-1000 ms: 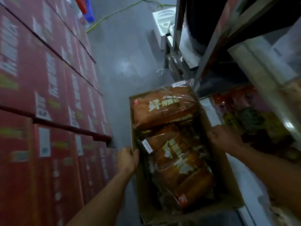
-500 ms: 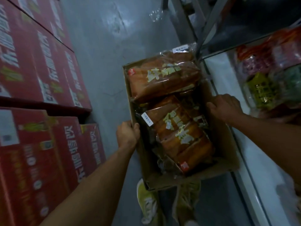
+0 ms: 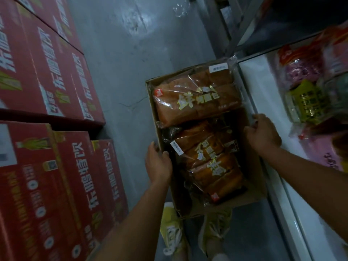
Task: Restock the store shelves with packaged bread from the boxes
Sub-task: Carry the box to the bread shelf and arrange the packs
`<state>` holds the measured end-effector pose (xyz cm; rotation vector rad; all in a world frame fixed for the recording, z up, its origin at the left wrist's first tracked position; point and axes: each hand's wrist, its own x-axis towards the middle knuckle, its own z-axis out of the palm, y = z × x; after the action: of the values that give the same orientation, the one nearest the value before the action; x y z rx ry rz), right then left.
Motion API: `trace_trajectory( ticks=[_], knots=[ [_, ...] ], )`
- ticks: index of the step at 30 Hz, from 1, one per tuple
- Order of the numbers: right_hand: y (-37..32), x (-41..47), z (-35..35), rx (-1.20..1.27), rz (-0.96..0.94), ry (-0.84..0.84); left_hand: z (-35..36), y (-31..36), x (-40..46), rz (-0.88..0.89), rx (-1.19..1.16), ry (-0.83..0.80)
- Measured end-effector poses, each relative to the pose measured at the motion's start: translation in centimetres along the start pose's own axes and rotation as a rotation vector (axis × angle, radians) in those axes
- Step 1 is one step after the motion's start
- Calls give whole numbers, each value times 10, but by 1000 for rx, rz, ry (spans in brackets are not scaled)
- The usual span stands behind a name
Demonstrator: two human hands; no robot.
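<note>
From the head camera, looking down the aisle, the person held an open cardboard box (image 3: 252, 196) out in front of them, above the grey concrete floor (image 3: 131, 76). The left hand (image 3: 158, 164) gripped the box's left wall, thumb hooked over the rim on the inside and fingers curled down the outside. The right hand (image 3: 263, 132) clasped the right wall the same way, fingers curled over its top edge.

Inside the box lay packaged bread in clear wrappers with gold lettering: one loaf pack (image 3: 195, 97) lay crosswise at the far end, with a white label near its top, and a second loaf pack (image 3: 212, 166) lay lengthwise at the near end, slightly tilted, with a white sticker at its left corner. More wrapped bread seemed to lie beneath, too dark to make out.

Just to the right of the box ran a white shelf (image 3: 263, 95), carrying colourful packaged goods (image 3: 305, 102) farther back. On the left stood stacked red cartons (image 3: 47, 72). Below the box, the person's yellow-green sneakers (image 3: 173, 228) stood on the floor.
</note>
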<state>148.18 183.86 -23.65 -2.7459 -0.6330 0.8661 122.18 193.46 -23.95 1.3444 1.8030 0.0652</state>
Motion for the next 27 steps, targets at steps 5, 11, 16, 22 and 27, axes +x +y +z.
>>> trace_trajectory(
  ticks=[5, 11, 16, 22, 27],
  knots=[
    [-13, -45, 16, 228, -253, -38, 15, 6, -56, 32, -245, -93],
    [-7, -46, 53, 254, 4, -472, 59, -19, -54, -603, -476, -369],
    [-8, -36, 68, 357, 135, -552, 71, -22, -41, -741, -824, -485],
    [-9, -45, 59, 447, 182, -558, 55, -18, -51, -733, -813, -484],
    [-12, -73, 37, 576, 219, -515, 29, -1, -79, -720, -769, -472]
  ],
)
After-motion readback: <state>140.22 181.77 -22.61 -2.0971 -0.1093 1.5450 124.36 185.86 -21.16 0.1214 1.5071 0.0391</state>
